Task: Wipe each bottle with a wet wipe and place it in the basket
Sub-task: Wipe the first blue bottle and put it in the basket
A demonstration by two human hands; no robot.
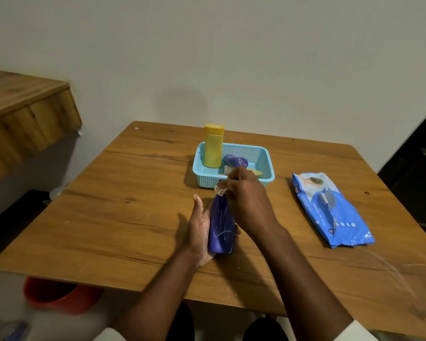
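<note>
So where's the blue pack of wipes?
The blue plastic wet-wipe pack lies flat on the wooden table's right side, right of the light-blue plastic basket and the hands.

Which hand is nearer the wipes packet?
Right. The right hand, wiping the blue bottle, sits between it and the wipes packet; the left hand cradles the bottle's far side.

Wooden table (138,217) bears basket (266,178) (pale blue), wipes pack (330,210).
</note>
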